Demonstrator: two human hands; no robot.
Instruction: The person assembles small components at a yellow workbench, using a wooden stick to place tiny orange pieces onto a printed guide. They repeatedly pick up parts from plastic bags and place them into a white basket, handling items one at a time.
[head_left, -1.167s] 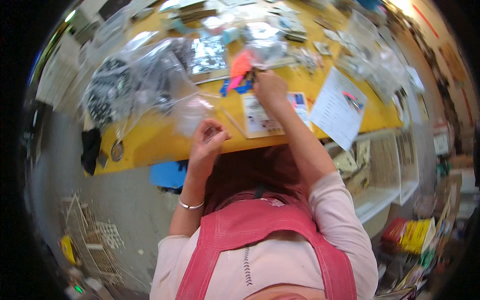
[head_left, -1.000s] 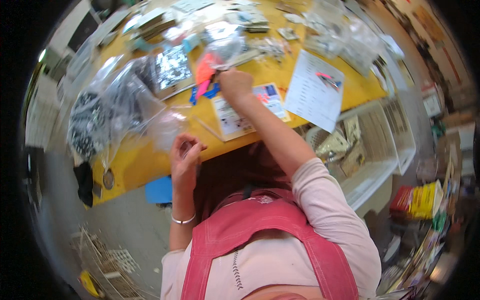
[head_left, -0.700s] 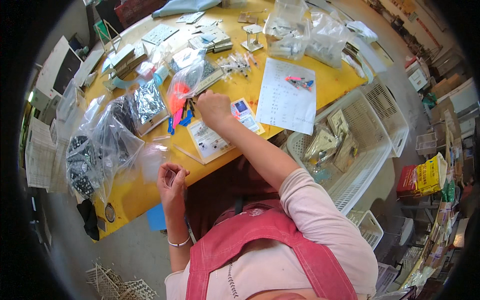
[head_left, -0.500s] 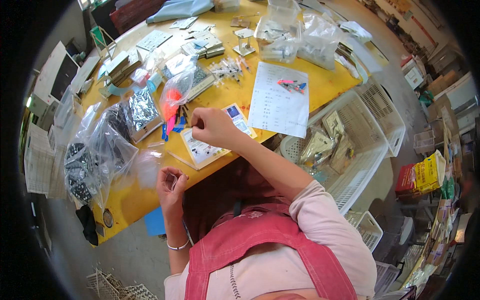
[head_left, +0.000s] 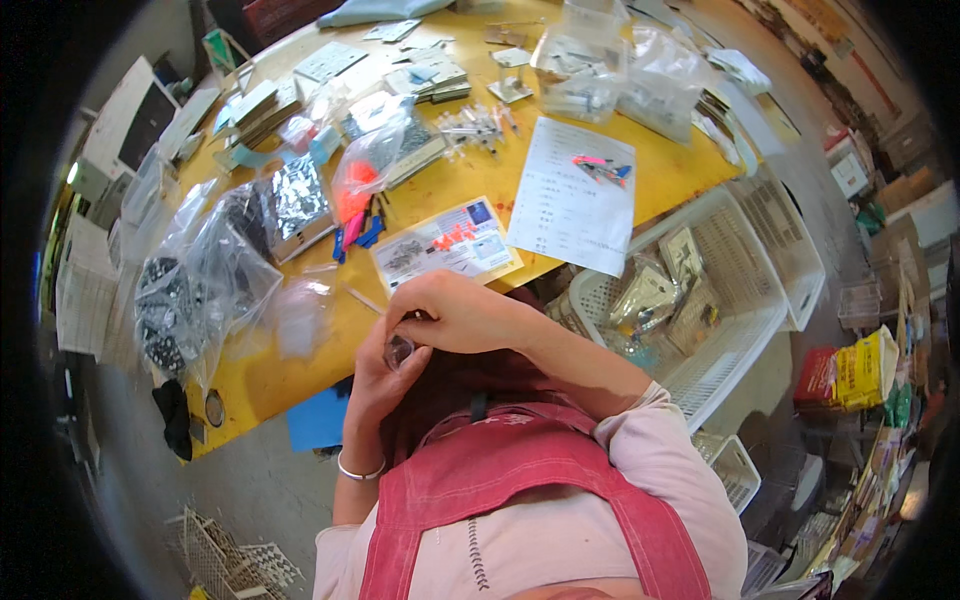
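Observation:
My left hand (head_left: 375,385) is closed around a small clear plastic bag (head_left: 398,350) near the table's front edge. Right above it, my right hand (head_left: 450,312) has its fingers curled down at the bag's mouth; whatever they pinch is hidden. Just beyond both hands lies a printed card (head_left: 490,275), with small orange pieces (head_left: 455,238) and a patch of tiny dark bits (head_left: 405,258) on it. Left of the card are blue pieces (head_left: 370,235), a pink piece (head_left: 352,228) and a clear bag of orange pieces (head_left: 355,190).
A handwritten sheet (head_left: 570,210) bearing small coloured parts lies right of the card. Syringe-like tubes (head_left: 470,130) and clear tubs (head_left: 580,75) stand farther back. Bags of dark parts (head_left: 170,310) and flat clear bags (head_left: 303,320) lie left. A white crate (head_left: 740,310) adjoins the table's right.
My right hand has come back from over the card to my left hand and the bag. The orange pieces on the card now show. The whole view has shifted slightly.

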